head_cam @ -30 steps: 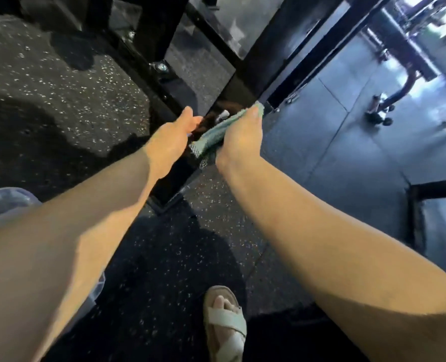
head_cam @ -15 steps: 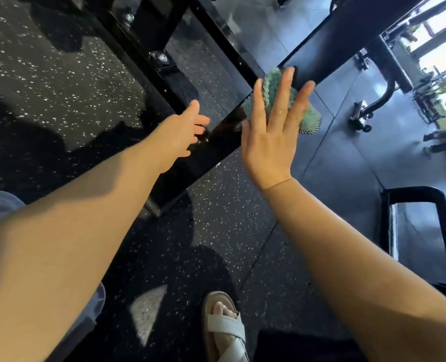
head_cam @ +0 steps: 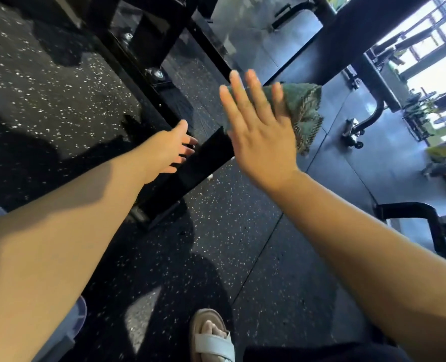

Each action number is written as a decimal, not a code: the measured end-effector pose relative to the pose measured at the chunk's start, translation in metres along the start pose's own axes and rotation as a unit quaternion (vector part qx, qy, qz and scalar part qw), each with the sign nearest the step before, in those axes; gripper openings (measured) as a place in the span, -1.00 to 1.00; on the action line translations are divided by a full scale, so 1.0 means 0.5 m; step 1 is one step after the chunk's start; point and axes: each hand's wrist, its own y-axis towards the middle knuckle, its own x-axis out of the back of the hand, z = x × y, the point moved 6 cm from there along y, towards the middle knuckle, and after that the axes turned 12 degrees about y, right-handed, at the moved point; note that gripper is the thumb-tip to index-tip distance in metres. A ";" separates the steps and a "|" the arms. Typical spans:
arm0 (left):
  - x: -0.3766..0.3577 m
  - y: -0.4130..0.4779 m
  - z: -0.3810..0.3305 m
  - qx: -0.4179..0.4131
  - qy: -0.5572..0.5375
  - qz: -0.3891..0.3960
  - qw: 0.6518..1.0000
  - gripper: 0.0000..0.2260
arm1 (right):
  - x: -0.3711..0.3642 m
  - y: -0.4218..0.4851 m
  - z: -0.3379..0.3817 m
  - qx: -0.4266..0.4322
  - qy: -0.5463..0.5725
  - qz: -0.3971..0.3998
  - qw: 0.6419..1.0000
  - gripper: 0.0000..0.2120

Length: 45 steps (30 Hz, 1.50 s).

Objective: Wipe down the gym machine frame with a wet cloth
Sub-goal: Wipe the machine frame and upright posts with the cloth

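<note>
Now my right hand (head_cam: 263, 137) has flattened, straight fingers pressing the green cloth (head_cam: 305, 105) against the black frame beam (head_cam: 198, 165), higher than a second ago. My left hand (head_cam: 169, 150) rests loose-fingered lower on that beam. The wipe seems to be advancing upward.

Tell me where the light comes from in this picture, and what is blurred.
Head view: daylight from the overexposed windows at upper right glares on the grey floor tiles; head view: a shadow crosses the left forearm; head view: the fingers of the right hand, pressing the green cloth, are slightly motion-blurred.
</note>
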 end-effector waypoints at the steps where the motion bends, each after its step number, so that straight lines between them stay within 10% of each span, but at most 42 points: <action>1: -0.003 -0.001 -0.001 -0.002 0.002 -0.006 1.000 -0.59 | -0.007 -0.001 0.010 -0.002 -0.008 0.015 1.000 -0.40; 7: 0.020 -0.005 0.026 0.025 -0.028 -0.028 0.999 -0.58 | -0.105 -0.027 0.173 0.110 0.074 0.297 0.946 -0.41; 15: -0.011 -0.007 -0.046 -0.028 0.011 -0.006 1.000 -0.57 | 0.034 -0.009 -0.045 -0.029 0.006 -0.053 0.998 -0.52; 21: 0.003 -0.013 -0.023 -0.019 -0.015 -0.059 0.998 -0.61 | -0.081 -0.041 0.118 0.120 0.038 0.272 0.954 -0.44; 26: -0.010 -0.022 -0.045 -0.019 0.010 -0.027 0.999 -0.54 | 0.023 -0.018 -0.040 0.062 0.111 -0.056 0.990 -0.70; 29: -0.022 -0.031 -0.055 -0.030 0.042 -0.032 0.998 -0.57 | 0.028 -0.030 -0.086 0.037 0.063 -0.111 0.991 -0.61; 38: 0.021 -0.041 0.044 0.058 0.039 -0.057 0.996 -0.55 | -0.147 -0.107 0.175 0.248 0.006 0.229 0.941 -0.45; 45: 0.012 -0.015 0.085 0.090 0.040 -0.061 0.993 -0.53 | -0.083 -0.080 0.096 0.174 -0.016 0.160 0.972 -0.44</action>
